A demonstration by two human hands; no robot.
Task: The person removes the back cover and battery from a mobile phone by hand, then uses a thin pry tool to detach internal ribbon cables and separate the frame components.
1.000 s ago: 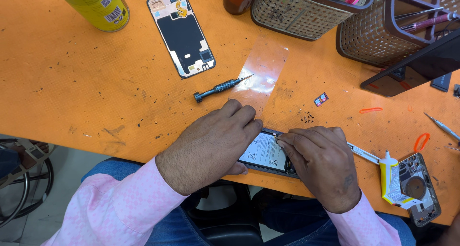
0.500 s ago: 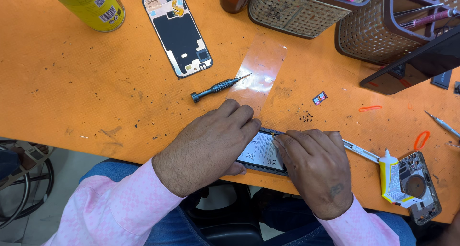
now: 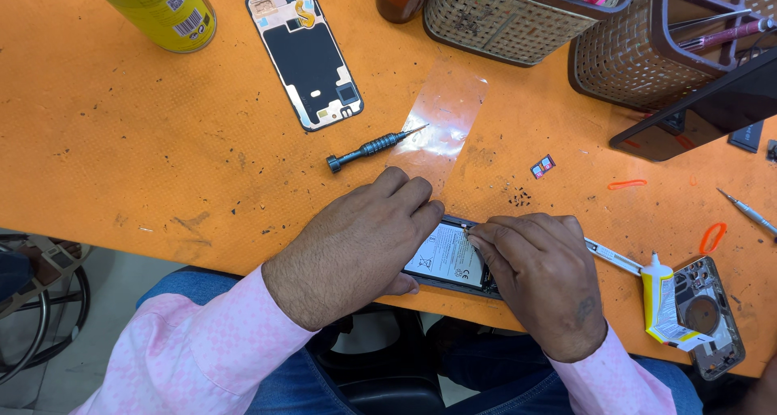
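Count: two hands, one opened phone, one detached screen panel, one screwdriver, two baskets, one glue bottle.

Left hand (image 3: 356, 241): palm down over left end of opened phone (image 3: 447, 257), fingers together, tips resting on its top edge.

Right hand (image 3: 541, 273): fingers curled, tips pinched together on phone's upper right part; what they pinch cannot be told.

Phone: at near table edge, between both hands, white battery showing in the gap.

Screwdriver (image 3: 372, 148): just beyond left fingertips, apart.

Screen panel (image 3: 306, 55): well beyond.

Glue bottle (image 3: 660, 298): right of right hand.
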